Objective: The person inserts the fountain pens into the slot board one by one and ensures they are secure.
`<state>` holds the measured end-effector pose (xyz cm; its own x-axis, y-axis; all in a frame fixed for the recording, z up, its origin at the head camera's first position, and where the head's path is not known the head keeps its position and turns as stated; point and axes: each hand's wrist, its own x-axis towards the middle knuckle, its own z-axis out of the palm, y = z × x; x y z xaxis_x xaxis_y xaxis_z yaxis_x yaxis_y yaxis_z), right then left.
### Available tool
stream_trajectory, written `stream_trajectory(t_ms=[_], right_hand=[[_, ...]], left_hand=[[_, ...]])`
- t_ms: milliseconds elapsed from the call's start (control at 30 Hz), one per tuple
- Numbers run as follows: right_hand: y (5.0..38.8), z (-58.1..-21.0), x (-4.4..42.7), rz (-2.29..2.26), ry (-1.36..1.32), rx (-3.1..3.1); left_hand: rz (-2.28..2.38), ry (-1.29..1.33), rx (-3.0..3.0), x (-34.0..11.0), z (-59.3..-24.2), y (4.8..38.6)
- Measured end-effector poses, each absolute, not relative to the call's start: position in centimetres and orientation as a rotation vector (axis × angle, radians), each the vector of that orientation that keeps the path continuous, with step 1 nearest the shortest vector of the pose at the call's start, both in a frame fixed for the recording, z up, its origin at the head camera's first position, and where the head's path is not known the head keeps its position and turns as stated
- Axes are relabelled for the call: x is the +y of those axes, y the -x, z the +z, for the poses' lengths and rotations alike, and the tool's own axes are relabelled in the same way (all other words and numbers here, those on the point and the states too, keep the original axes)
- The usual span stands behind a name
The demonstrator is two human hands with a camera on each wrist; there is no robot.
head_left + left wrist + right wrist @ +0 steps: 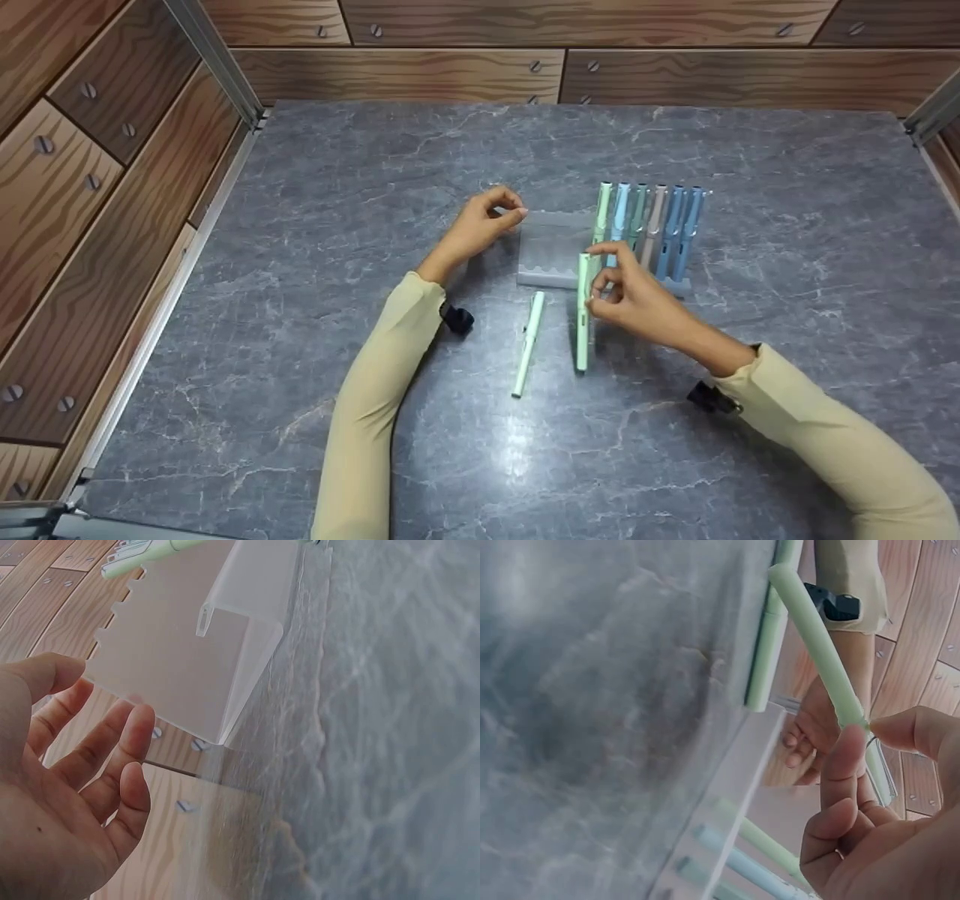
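Observation:
My right hand [637, 296] pinches a light green pen [583, 315] between thumb and fingers, in front of a clear plastic pen stand [555, 244]. In the right wrist view the held pen [821, 652] slants across, its metal clip near the fingertips. At the stand's back left corner, my left hand [480, 225] pinches the edge with thumb and forefinger; its other fingers are spread loosely in the left wrist view. A second light green pen [529, 345] lies on the table, left of the held one. Several pens [679, 225] in green, blue and grey-brown lean side by side on the stand's right part.
Under everything is a grey marbled table [360, 172]. Wood-patterned panels [450, 75] border it at the back and left, with a metal post [217, 60] at the back left corner. The stand's front lip [546, 280] has notches behind it.

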<state>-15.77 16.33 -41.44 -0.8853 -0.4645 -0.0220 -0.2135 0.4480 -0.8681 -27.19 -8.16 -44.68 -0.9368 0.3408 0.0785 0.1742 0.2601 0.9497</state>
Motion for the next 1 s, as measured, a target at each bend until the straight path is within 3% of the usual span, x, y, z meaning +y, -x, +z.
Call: stream_trajectory(t_ms=[1000], right_hand=[[17.6,-40.1,14.7,-1.127,0.661,3.120]], left_hand=[[1.733,-0.523,2.406,-8.3,-44.8,27.3]])
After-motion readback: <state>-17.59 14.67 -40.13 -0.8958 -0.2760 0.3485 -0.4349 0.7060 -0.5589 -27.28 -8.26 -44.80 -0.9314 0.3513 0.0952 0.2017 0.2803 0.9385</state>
